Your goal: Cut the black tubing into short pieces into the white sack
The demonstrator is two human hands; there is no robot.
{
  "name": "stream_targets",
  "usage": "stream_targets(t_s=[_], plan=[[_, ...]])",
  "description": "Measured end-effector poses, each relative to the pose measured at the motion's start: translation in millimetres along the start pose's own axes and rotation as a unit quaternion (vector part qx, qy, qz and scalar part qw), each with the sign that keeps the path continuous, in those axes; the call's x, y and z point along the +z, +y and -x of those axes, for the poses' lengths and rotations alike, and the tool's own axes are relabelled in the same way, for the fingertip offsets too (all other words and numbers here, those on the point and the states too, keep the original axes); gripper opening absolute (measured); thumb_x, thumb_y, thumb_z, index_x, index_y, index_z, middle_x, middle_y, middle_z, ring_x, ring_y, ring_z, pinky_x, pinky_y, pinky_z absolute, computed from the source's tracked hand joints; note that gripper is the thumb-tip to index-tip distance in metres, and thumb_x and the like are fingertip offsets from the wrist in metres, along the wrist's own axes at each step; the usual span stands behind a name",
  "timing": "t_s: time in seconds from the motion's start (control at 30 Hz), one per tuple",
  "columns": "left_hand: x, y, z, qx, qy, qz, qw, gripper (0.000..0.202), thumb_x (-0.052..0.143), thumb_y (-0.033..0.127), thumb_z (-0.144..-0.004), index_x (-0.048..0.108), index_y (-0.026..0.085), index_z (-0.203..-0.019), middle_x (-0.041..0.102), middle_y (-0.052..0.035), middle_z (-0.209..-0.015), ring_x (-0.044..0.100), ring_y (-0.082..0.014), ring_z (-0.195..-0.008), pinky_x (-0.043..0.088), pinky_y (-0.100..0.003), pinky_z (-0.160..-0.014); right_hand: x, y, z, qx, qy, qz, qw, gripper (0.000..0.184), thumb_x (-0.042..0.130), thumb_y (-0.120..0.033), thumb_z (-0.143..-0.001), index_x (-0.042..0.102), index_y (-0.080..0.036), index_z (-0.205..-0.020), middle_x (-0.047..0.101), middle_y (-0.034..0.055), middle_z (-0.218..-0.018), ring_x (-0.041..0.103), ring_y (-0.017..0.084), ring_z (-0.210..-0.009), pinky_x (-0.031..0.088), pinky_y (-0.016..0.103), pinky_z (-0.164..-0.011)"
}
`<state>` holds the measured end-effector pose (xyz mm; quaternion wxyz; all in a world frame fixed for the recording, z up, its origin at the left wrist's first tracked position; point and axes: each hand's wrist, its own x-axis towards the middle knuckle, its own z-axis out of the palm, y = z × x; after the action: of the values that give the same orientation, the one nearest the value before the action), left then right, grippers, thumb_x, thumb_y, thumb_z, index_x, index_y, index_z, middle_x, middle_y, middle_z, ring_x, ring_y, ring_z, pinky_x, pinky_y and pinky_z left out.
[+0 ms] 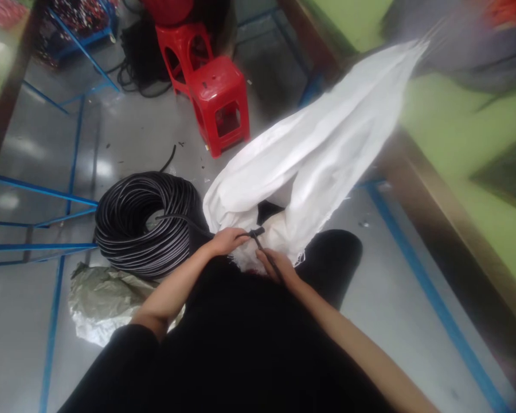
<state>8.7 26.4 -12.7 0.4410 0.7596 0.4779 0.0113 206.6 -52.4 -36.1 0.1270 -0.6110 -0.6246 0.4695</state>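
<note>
My left hand (229,241) is closed on one part of a thin black cord (258,233) over my lap. My right hand (280,267) grips another part of it, which runs down through the fingers. The two parts cross between my hands; whether they are knotted is too small to tell. Beneath the cord a white woven sack (309,149) spreads over my legs and stretches up to the right, its near edge frayed. On the floor beside my left arm sits a thick coil of black tubing (176,198), with loose ends sticking out.
Two red plastic stools (219,86) stand on the grey floor ahead. Crumpled greenish-white sheeting (107,298) lies below the coil. Blue metal frames (47,198) are at left, and a green-topped table (456,166) runs along the right. A dark cord bundle (141,54) lies farther back.
</note>
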Motion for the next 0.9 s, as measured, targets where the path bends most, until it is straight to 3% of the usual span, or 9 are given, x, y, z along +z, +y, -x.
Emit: stream_targets(t_s=[0.13,0.27,0.47,0.6,0.77,0.9], plan=[[-8.6,-8.4,2.8,-0.027,0.043,-0.002,0.999,0.032,0.043,0.041,-0.091,0.066,0.019,-0.096,0.066,-0.0019,-0.087,0.058,-0.0158,-0.079,0.043,-0.024,-0.071,-1.0,1.9,4.9,0.001,0.016,-0.017,1.000,0.047,0.038,-0.058,-0.088,0.057,-0.021,-0.067,0.059,0.0019,-0.059,0.059,0.020,-0.060,0.042,0.029,-0.056],[-10.7,-5.7,4.2,-0.001,0.050,0.012,0.999,0.033,0.043,0.041,-0.091,0.066,0.018,-0.091,0.065,-0.0017,-0.080,0.057,-0.0157,-0.073,0.043,-0.025,-0.068,-8.4,-5.2,9.2,0.029,0.009,-0.088,0.996,0.047,0.038,-0.060,-0.087,0.051,-0.021,-0.066,0.052,-0.0018,-0.050,0.054,0.016,-0.050,0.043,0.027,-0.052],[28.4,17.8,12.3,0.069,-0.002,0.027,0.997,0.025,0.046,0.032,-0.090,0.066,0.017,-0.088,0.067,-0.0033,-0.084,0.059,-0.0156,-0.076,0.044,-0.025,-0.071,-6.6,-16.3,9.1,0.032,0.013,-0.204,0.978,0.044,0.045,-0.062,-0.084,0.051,-0.020,-0.071,0.055,-0.0023,-0.050,0.054,0.014,-0.047,0.046,0.026,-0.050],[44.1,15.3,29.2,0.068,-0.007,0.003,0.998,0.021,0.051,0.030,-0.088,0.066,0.018,-0.096,0.068,-0.0051,-0.094,0.061,-0.0178,-0.085,0.045,-0.026,-0.076,1.6,-13.8,14.5,0.052,0.022,-0.205,0.977,0.042,0.051,-0.061,-0.081,0.052,-0.020,-0.071,0.052,-0.0036,-0.046,0.053,0.014,-0.043,0.045,0.025,-0.047],[35.9,2.8,50.9,0.035,0.027,-0.066,0.997,0.029,0.045,0.039,-0.092,0.066,0.023,-0.102,0.068,-0.0045,-0.098,0.062,-0.0195,-0.089,0.044,-0.028,-0.079,-2.7,-14.7,18.1,0.079,0.056,-0.226,0.969,0.044,0.049,-0.062,-0.082,0.050,-0.020,-0.070,0.052,-0.0018,-0.048,0.052,0.013,-0.043,0.046,0.024,-0.044],[27.8,6.1,59.3,-0.020,0.093,-0.090,0.991,0.031,0.041,0.042,-0.093,0.065,0.026,-0.103,0.069,-0.0018,-0.098,0.062,-0.0180,-0.090,0.043,-0.025,-0.077,-1.4,-12.6,18.5,0.045,0.057,-0.250,0.966,0.046,0.045,-0.064,-0.083,0.053,-0.019,-0.079,0.056,-0.0007,-0.055,0.055,0.013,-0.049,0.048,0.023,-0.048]])
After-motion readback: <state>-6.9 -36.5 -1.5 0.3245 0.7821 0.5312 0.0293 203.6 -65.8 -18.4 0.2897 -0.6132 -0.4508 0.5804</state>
